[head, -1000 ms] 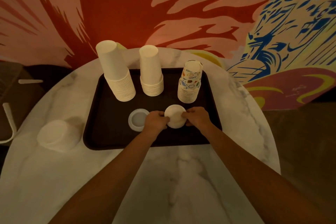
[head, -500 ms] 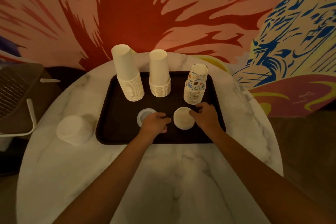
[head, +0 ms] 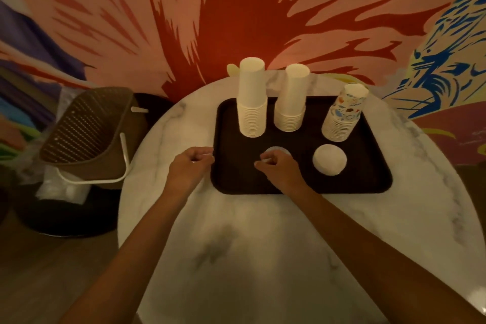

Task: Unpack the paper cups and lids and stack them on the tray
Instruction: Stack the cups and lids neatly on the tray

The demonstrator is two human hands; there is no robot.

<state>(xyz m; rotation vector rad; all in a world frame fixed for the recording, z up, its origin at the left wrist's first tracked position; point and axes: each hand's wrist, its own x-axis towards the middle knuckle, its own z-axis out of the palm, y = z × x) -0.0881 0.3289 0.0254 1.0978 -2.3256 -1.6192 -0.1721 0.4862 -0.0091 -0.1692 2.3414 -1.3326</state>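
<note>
1. A round marble table [head: 263,231] stands against a wall painted in red, pink and blue splashes, and a dark tray [head: 368,181] lies on its far half
2. On the tray's far side stand three upside-down stacks: a tall white cup stack [head: 251,98], a shorter white cup stack [head: 292,98] beside it, and a printed cup stack [head: 344,113] that leans to the right
3. A pile of white lids [head: 329,159] sits on the tray just in front of the printed cups, and a single flat lid [head: 276,150] lies near the tray's middle, mostly hidden
4. The right hand [head: 278,169] hangs over that single lid with curled fingers; whether it pinches the lid or only touches it I cannot tell
5. The left hand [head: 190,164] is over the table just beside the tray's left edge, fingers loosely curled, and something pale shows under them but I cannot tell if it is held
6. A brown woven chair [head: 86,131] stands left of the table, with clear plastic wrapping on the floor beneath it
7. The likely trouble is the leaning printed stack: a knock from the right arm while carrying the lid over to the pile could tip it off the tray; the thin lid may also slip from a fingertip pinch
</note>
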